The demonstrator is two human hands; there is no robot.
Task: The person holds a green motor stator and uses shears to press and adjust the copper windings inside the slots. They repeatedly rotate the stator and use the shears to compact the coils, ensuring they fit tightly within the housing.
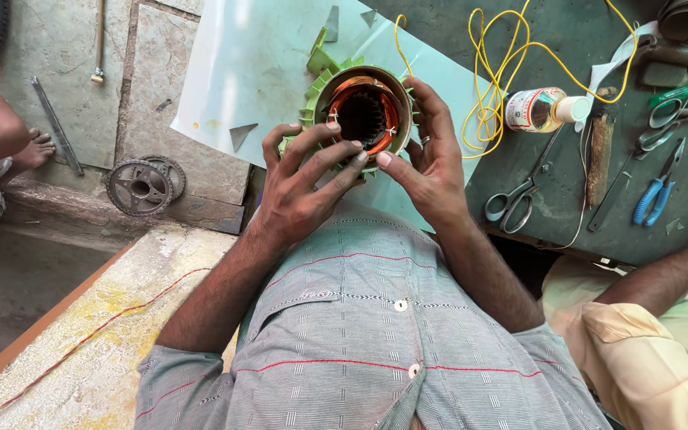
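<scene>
Looking down from the head camera, a person cradles a round motor core point(365, 114) with copper windings and green paper liners at upper centre of the frame, tilted so its open bore faces them. The left hand point(302, 185) wraps its near rim with fingers spread; the right hand point(431, 163) grips the other side, fingers curled around. Scissors point(515, 199), a small bottle point(541, 109) and yellow wire point(511, 64) lie on the green table point(583, 32) at upper right, within reach.

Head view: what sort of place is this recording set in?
Probably a small motor-rewinding or electrical repair workshop. Both hands hold a stator with copper windings; scissors, pliers and yellow wire lie on the green bench, and a sprocket lies on the stone floor.
</scene>
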